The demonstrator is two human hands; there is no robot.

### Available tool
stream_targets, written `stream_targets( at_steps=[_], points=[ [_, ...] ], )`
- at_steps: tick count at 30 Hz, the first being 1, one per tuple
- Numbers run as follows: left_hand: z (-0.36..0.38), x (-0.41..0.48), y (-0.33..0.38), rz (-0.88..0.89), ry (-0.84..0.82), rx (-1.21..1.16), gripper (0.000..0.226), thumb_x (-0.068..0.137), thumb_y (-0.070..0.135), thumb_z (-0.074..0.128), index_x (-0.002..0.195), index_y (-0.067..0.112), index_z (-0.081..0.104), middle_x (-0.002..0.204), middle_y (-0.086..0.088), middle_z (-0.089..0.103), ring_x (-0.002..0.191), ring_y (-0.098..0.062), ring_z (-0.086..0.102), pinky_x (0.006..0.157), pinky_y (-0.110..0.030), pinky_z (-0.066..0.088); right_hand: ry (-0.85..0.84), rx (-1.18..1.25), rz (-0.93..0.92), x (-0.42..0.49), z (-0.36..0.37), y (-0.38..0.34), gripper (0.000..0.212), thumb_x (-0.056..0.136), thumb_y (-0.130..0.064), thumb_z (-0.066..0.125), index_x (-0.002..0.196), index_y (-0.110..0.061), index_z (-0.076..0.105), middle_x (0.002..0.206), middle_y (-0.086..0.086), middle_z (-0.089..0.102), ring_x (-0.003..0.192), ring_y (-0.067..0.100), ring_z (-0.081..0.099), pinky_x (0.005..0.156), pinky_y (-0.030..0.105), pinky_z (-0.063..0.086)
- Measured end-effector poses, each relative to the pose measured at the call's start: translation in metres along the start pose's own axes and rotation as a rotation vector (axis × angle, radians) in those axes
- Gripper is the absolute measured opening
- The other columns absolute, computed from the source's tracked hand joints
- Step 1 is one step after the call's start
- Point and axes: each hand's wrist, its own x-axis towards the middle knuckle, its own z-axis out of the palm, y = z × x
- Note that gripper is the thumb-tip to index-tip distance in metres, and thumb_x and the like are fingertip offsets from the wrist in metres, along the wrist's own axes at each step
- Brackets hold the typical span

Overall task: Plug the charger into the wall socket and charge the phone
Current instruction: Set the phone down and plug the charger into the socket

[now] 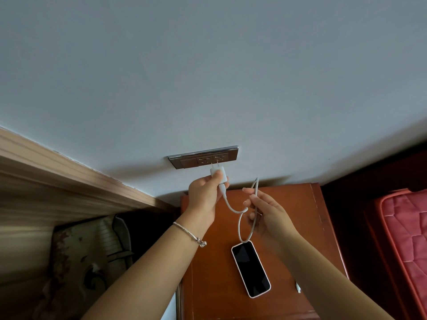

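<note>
A metal-framed wall socket (203, 157) sits low on the pale wall. My left hand (204, 195) grips the white charger (218, 173), its two prongs pointing up just below the socket's right outlet. The white cable (240, 224) runs from the charger in a loop through my right hand (263, 211), which pinches a folded length of it. The cable's lower loop reaches the top end of the phone (250, 269); whether it is plugged in I cannot tell. The phone lies face up, screen dark, on the brown nightstand (300, 215).
A wooden headboard (57, 181) runs along the left, with a patterned pillow (80, 255) below it. A red quilted mattress (404, 232) lies at the right. A small white item (298, 288) rests on the nightstand right of the phone.
</note>
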Motion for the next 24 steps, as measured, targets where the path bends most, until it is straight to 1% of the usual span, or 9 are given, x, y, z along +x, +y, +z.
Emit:
stream_targets(
  at_steps=[3, 8, 11, 14, 16, 17, 19, 22, 24],
  points=[
    [0.009, 0.001, 0.003, -0.013, -0.023, -0.026, 0.01, 0.089, 0.014, 0.062, 0.08, 0.009, 0.062, 0.085, -0.012, 0.068, 0.074, -0.017, 0.065, 0.072, -0.025, 0.054, 0.006, -0.007, -0.001, -0.001, -0.001, -0.001, 0.023, 0.096, -0.01, 0.048, 0.105, -0.011, 0.068, 0.064, -0.001, 0.062, 0.046, 0.007, 0.048, 0.047, 0.018, 0.047],
    [0.014, 0.005, 0.005, -0.039, -0.03, 0.022, 0.008, 0.089, 0.016, 0.062, 0.084, 0.01, 0.06, 0.09, -0.012, 0.068, 0.075, -0.014, 0.065, 0.069, -0.024, 0.053, -0.002, -0.011, -0.013, -0.003, -0.003, -0.002, 0.023, 0.096, -0.011, 0.047, 0.107, -0.011, 0.067, 0.065, -0.001, 0.063, 0.046, 0.006, 0.049, 0.048, 0.018, 0.047],
    [0.012, 0.006, 0.004, -0.016, -0.039, 0.044, 0.007, 0.089, 0.016, 0.062, 0.083, 0.011, 0.061, 0.087, -0.01, 0.068, 0.072, -0.013, 0.065, 0.065, -0.022, 0.053, 0.0, -0.01, -0.014, -0.003, -0.006, -0.001, 0.023, 0.096, -0.011, 0.048, 0.107, -0.012, 0.068, 0.067, -0.001, 0.063, 0.047, 0.007, 0.049, 0.049, 0.019, 0.047],
    [0.009, 0.008, 0.0, 0.023, -0.046, 0.031, 0.007, 0.089, 0.016, 0.061, 0.084, 0.012, 0.062, 0.09, -0.01, 0.068, 0.077, -0.014, 0.066, 0.066, -0.021, 0.052, 0.002, -0.009, -0.009, -0.004, -0.009, -0.001, 0.023, 0.096, -0.011, 0.048, 0.106, -0.013, 0.068, 0.066, -0.002, 0.063, 0.047, 0.006, 0.049, 0.051, 0.019, 0.049],
    [0.009, 0.009, 0.0, 0.046, -0.057, 0.007, 0.008, 0.089, 0.016, 0.061, 0.09, 0.009, 0.063, 0.092, -0.011, 0.068, 0.079, -0.014, 0.067, 0.063, -0.019, 0.053, 0.006, -0.012, -0.009, -0.004, -0.011, -0.001, 0.023, 0.096, -0.012, 0.048, 0.106, -0.013, 0.069, 0.065, -0.002, 0.063, 0.048, 0.006, 0.049, 0.055, 0.021, 0.051],
    [0.009, 0.009, 0.001, 0.048, -0.059, -0.005, 0.012, 0.089, 0.015, 0.061, 0.095, 0.005, 0.063, 0.094, -0.012, 0.067, 0.078, -0.015, 0.066, 0.062, -0.018, 0.053, 0.007, -0.015, -0.01, -0.003, -0.012, -0.001, 0.023, 0.096, -0.012, 0.048, 0.106, -0.013, 0.069, 0.066, -0.002, 0.063, 0.049, 0.007, 0.049, 0.058, 0.023, 0.051],
    [0.011, 0.008, 0.003, 0.024, -0.055, -0.033, 0.017, 0.089, 0.013, 0.06, 0.101, 0.0, 0.061, 0.094, -0.014, 0.066, 0.076, -0.016, 0.065, 0.063, -0.02, 0.053, 0.012, -0.021, -0.009, -0.003, -0.014, -0.001, 0.023, 0.096, -0.012, 0.049, 0.106, -0.014, 0.069, 0.066, -0.003, 0.063, 0.05, 0.007, 0.049, 0.06, 0.023, 0.052],
    [0.018, 0.003, 0.009, -0.02, -0.012, -0.04, 0.009, 0.088, 0.01, 0.061, 0.092, 0.002, 0.059, 0.092, -0.015, 0.065, 0.076, -0.018, 0.064, 0.07, -0.024, 0.054, 0.019, -0.013, -0.002, -0.002, -0.015, -0.001, 0.022, 0.096, -0.013, 0.05, 0.104, -0.014, 0.07, 0.065, -0.002, 0.064, 0.049, 0.007, 0.049, 0.061, 0.024, 0.051],
    [0.024, 0.001, 0.019, -0.088, 0.027, -0.068, 0.007, 0.087, 0.007, 0.063, 0.086, 0.004, 0.057, 0.095, -0.017, 0.065, 0.072, -0.018, 0.063, 0.066, -0.024, 0.054, 0.029, -0.011, 0.0, -0.001, -0.017, 0.0, 0.022, 0.095, -0.013, 0.051, 0.103, -0.015, 0.071, 0.065, -0.002, 0.064, 0.049, 0.007, 0.05, 0.064, 0.026, 0.051]
  ],
)
